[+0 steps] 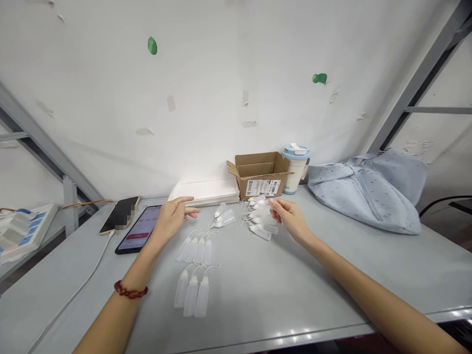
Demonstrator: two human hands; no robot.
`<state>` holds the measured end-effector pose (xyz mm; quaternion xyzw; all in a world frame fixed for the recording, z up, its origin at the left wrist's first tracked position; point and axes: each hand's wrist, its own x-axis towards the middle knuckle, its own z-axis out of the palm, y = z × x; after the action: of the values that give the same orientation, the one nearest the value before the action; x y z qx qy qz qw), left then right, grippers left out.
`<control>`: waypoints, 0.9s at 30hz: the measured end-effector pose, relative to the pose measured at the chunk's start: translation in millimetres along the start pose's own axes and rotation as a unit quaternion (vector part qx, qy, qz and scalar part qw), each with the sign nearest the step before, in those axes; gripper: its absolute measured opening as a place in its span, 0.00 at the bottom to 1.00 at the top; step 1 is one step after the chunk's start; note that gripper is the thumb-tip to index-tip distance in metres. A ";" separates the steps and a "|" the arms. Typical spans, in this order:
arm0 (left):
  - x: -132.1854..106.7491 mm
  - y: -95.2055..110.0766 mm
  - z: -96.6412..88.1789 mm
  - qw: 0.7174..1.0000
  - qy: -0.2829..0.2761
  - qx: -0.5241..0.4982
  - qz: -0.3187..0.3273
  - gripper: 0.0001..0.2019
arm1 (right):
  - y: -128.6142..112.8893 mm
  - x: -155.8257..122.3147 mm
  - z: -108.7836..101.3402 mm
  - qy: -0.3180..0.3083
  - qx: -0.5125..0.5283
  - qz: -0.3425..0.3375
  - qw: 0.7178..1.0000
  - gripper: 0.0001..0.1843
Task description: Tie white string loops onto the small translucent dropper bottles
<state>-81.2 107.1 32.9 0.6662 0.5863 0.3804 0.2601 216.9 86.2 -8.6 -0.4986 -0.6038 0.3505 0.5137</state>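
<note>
My left hand (175, 215) hovers over the table near the phone, fingers stretched apart with nothing in them. At the back, my right hand (289, 215) has thumb and fingertips pinched on the end of a small translucent squeeze bottle (262, 202). That bottle lies at the top of a loose stack of bottles (261, 221) with thin bent tubes pointing left. Two more bottles (224, 218) lie askew between my hands. Nearer, several bottles form a row (194, 250), tubes away from me. Below them lies a row of three bottles (191, 297).
Behind are an open cardboard box (262, 187), white flat trays (210, 191) and a blue-lidded cup (294, 172). A blue cloth bag (363, 191) lies right. A timer phone (134, 236), a second phone (115, 216) with a cable (83, 285), and a power strip (31, 231) are left.
</note>
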 end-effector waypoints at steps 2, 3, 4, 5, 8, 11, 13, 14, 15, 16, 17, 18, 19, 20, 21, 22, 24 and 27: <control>4.3 -7.1 -7.1 0.991 -0.007 0.135 -0.001 0.21 | 6.0 2.9 -0.1 0.011 -0.062 -0.032 0.998 0.19; 6.2 -10.9 -9.4 0.977 -0.017 0.213 -0.002 0.21 | 9.5 4.4 0.2 0.012 -0.099 -0.050 0.994 0.19; 7.9 -14.8 -10.9 0.959 -0.029 0.282 -0.005 0.20 | 13.1 5.8 0.7 0.010 -0.136 -0.068 0.988 0.19; 9.3 -18.6 -11.6 0.941 -0.040 0.335 -0.011 0.20 | 16.8 7.3 1.4 0.006 -0.172 -0.090 0.981 0.19; 11.5 -29.3 -10.0 0.918 -0.062 0.389 -0.033 0.19 | 27.5 11.1 3.7 0.002 -0.271 -0.163 0.949 0.21; 11.8 -36.9 -6.4 0.908 -0.086 0.407 -0.035 0.20 | 35.9 14.2 5.6 0.013 -0.317 -0.197 0.928 0.21; 11.8 -39.4 -4.6 0.904 -0.097 0.414 -0.029 0.20 | 39.9 15.5 6.2 0.020 -0.324 -0.195 0.926 0.21; 11.9 -40.1 -4.1 0.903 -0.100 0.417 -0.026 0.19 | 41.3 15.8 6.3 0.023 -0.329 -0.193 0.924 0.21; 11.9 -40.3 -3.8 0.902 -0.102 0.420 -0.024 0.19 | 42.1 15.8 6.2 0.027 -0.333 -0.191 0.923 0.20; 12.0 -40.4 -3.7 0.900 -0.104 0.422 -0.021 0.19 | 42.1 15.4 6.1 0.030 -0.337 -0.189 0.922 0.20; 12.1 -40.3 -3.6 0.900 -0.106 0.423 -0.020 0.18 | 41.1 14.6 6.1 0.035 -0.343 -0.188 0.920 0.20; 12.2 -40.2 -3.7 0.899 -0.108 0.424 -0.018 0.18 | 39.1 13.3 6.2 0.042 -0.354 -0.190 0.915 0.20; 12.3 -40.3 -3.7 0.899 -0.110 0.424 -0.018 0.17 | 36.0 11.5 6.7 0.050 -0.371 -0.195 0.907 0.21; 12.6 -40.6 -3.8 0.899 -0.111 0.424 -0.016 0.17 | 31.8 9.1 7.6 0.058 -0.390 -0.203 0.896 0.21; 13.0 -41.2 -3.7 0.899 -0.113 0.423 -0.015 0.17 | 26.7 5.9 9.0 0.067 -0.411 -0.215 0.884 0.21; 13.6 -41.9 -3.7 0.899 -0.115 0.423 -0.012 0.17 | 21.1 2.0 11.1 0.071 -0.426 -0.229 0.872 0.21; 14.9 -43.8 -3.4 0.898 -0.121 0.423 -0.005 0.16 | 9.2 -8.2 17.2 0.065 -0.422 -0.264 0.865 0.20; 16.6 -46.2 -2.8 0.897 -0.132 0.421 0.006 0.15 | -6.3 -29.1 30.3 0.004 -0.369 -0.306 0.878 0.17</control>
<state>-110.1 131.2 1.3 0.7612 0.6479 0.0077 0.0280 185.3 59.2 -17.4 -0.4439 -0.8097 -0.0741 0.3766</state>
